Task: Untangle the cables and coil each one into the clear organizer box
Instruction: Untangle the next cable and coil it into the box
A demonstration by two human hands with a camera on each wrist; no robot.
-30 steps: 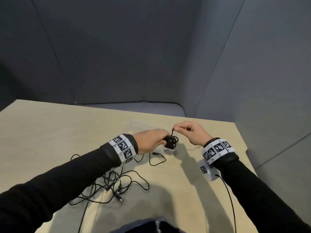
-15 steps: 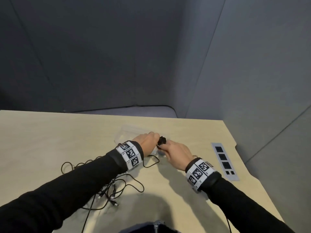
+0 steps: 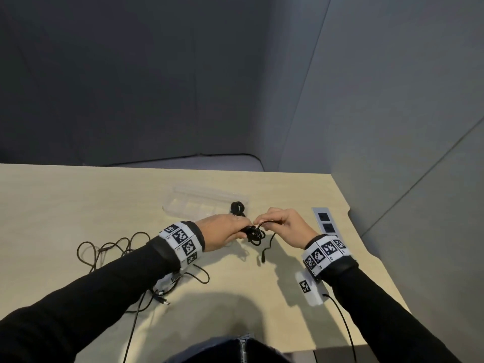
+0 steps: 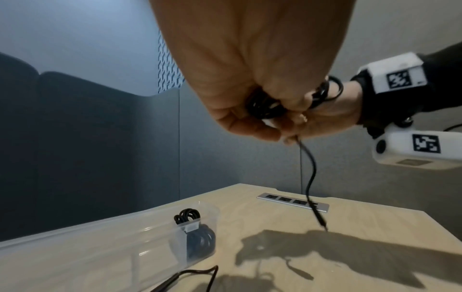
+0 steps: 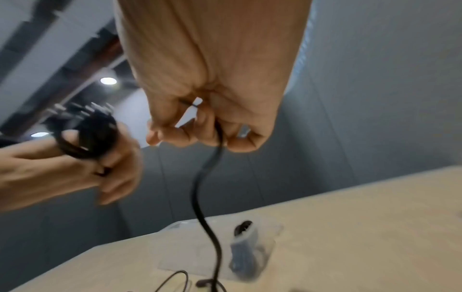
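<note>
Black cable coil (image 3: 253,233) held above the pale desk (image 3: 78,205): the left hand (image 3: 222,231) has a closed grip round it, while the right hand (image 3: 284,224) pinches its loose tail. Another coil (image 3: 237,207) sits in the clear organizer box (image 3: 183,203)'s right end; tangled cables (image 3: 110,250) lie left.

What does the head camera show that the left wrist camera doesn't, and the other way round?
Only the head view shows the tangled cables lying on the table near the left arm. Only the left wrist view shows the plug end dangling just above the table, and the stored coil sitting inside the clear box's end compartment. Both show the left hand gripping the coiled cable, the right hand pinching its loose end, and the power strip.
</note>
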